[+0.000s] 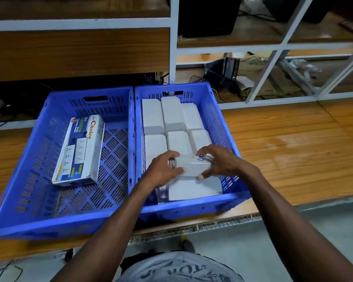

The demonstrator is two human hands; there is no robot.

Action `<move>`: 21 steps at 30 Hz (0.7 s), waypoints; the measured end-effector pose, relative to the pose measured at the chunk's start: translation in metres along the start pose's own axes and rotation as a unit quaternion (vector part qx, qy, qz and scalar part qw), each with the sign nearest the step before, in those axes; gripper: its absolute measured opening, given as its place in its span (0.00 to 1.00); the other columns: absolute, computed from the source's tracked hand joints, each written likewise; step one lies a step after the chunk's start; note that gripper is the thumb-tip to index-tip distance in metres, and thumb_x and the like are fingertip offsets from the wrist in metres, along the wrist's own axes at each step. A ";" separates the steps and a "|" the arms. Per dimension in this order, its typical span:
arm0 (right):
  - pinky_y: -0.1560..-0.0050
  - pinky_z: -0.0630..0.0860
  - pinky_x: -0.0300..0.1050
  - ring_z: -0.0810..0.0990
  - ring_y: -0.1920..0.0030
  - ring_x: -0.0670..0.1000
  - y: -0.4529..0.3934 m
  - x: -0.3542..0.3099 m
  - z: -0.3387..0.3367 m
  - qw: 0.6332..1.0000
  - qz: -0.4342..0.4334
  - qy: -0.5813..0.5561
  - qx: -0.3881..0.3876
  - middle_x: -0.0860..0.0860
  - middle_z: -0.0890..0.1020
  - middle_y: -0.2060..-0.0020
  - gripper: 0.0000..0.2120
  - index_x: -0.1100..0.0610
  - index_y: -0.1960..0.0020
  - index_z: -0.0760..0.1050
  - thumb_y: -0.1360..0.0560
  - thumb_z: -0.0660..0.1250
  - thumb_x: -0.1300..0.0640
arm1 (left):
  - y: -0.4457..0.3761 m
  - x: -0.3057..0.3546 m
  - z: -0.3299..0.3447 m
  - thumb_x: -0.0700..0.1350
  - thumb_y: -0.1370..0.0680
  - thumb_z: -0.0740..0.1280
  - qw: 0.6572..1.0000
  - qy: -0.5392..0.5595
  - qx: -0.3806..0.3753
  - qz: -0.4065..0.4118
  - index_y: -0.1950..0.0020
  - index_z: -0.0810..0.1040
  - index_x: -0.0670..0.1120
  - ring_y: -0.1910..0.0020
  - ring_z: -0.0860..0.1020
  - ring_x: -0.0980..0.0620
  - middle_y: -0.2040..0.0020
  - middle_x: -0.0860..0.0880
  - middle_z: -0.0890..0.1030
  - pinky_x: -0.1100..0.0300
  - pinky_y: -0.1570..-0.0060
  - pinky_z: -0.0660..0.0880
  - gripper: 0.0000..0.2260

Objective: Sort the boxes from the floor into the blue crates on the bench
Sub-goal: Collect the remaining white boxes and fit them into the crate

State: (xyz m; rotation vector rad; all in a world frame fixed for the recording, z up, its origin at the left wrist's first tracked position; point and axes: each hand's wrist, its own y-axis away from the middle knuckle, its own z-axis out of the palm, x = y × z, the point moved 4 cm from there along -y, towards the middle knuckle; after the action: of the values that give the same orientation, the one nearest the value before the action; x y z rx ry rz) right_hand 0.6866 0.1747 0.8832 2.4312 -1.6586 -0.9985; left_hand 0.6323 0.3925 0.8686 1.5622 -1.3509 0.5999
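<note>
Two blue crates stand side by side on the wooden bench. The right crate (228, 131) holds several white boxes (172, 116) packed in rows. Over its near end, my left hand (161, 169) and my right hand (218, 161) both grip one small white box (192, 165), one hand at each end, fingers curled round it. It hovers just above another white box (194, 189) lying at the crate's front. The left crate (33, 151) holds one long printed box marked "Choice" (80, 151), lying at its left.
The wooden bench (283, 151) stretches to the right of the crates. Behind it rises a white metal shelf frame (173, 47) with dark equipment and cables. Grey floor (253, 241) lies below the bench edge.
</note>
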 end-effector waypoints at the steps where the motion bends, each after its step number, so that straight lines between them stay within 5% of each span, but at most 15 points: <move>1: 0.35 0.73 0.55 0.77 0.40 0.48 0.004 0.000 -0.003 1.000 -0.006 -0.023 0.002 0.41 0.78 0.42 0.38 0.41 0.39 0.75 0.46 0.79 0.30 | 0.002 0.004 -0.002 0.50 0.24 0.76 1.000 0.012 0.012 0.018 0.31 0.75 0.55 0.50 0.79 0.54 0.35 0.52 0.77 0.57 0.51 0.79 0.23; 6: 0.47 0.78 0.39 0.81 0.48 0.43 0.028 -0.017 -0.029 0.989 -0.027 -0.142 0.023 0.40 0.83 0.47 0.25 0.44 0.42 0.80 0.34 0.80 0.37 | 0.013 0.027 -0.020 0.59 0.22 0.70 0.985 0.145 0.059 0.079 0.26 0.71 0.56 0.39 0.77 0.55 0.37 0.57 0.76 0.58 0.45 0.77 0.25; 9: 0.48 0.80 0.50 0.86 0.51 0.50 0.040 -0.026 -0.039 0.961 -0.013 -0.275 0.020 0.47 0.87 0.49 0.20 0.49 0.41 0.83 0.27 0.74 0.38 | 0.017 0.035 -0.025 0.63 0.25 0.63 0.959 0.269 0.072 0.060 0.25 0.70 0.56 0.35 0.75 0.56 0.33 0.56 0.76 0.57 0.41 0.72 0.29; 14: 0.41 0.79 0.55 0.84 0.42 0.58 0.047 -0.043 -0.034 0.844 -0.001 -0.536 0.024 0.57 0.85 0.41 0.22 0.58 0.35 0.78 0.18 0.60 0.43 | 0.021 0.035 -0.011 0.54 0.19 0.66 0.932 0.364 -0.005 0.006 0.28 0.74 0.51 0.40 0.82 0.43 0.35 0.45 0.82 0.50 0.43 0.78 0.21; 17: 0.36 0.77 0.58 0.83 0.39 0.59 0.042 -0.047 -0.023 0.810 0.010 -0.586 0.022 0.59 0.84 0.39 0.22 0.57 0.32 0.76 0.16 0.55 0.45 | 0.028 0.040 0.003 0.53 0.22 0.69 0.933 0.355 -0.063 0.011 0.29 0.75 0.51 0.48 0.84 0.45 0.40 0.46 0.85 0.52 0.50 0.81 0.22; 21: 0.30 0.68 0.69 0.78 0.34 0.67 0.032 -0.041 -0.007 0.786 0.040 -0.616 0.034 0.62 0.82 0.37 0.25 0.58 0.29 0.74 0.17 0.56 0.42 | 0.030 0.043 0.011 0.54 0.24 0.72 0.931 0.351 -0.100 0.005 0.28 0.73 0.54 0.43 0.84 0.44 0.38 0.46 0.83 0.52 0.54 0.82 0.25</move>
State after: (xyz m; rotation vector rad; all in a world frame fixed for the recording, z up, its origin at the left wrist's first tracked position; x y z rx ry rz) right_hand 0.6548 0.1938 0.9204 1.5985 -1.9053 -2.8904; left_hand 0.6132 0.3640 0.9099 1.0223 -0.8351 0.8915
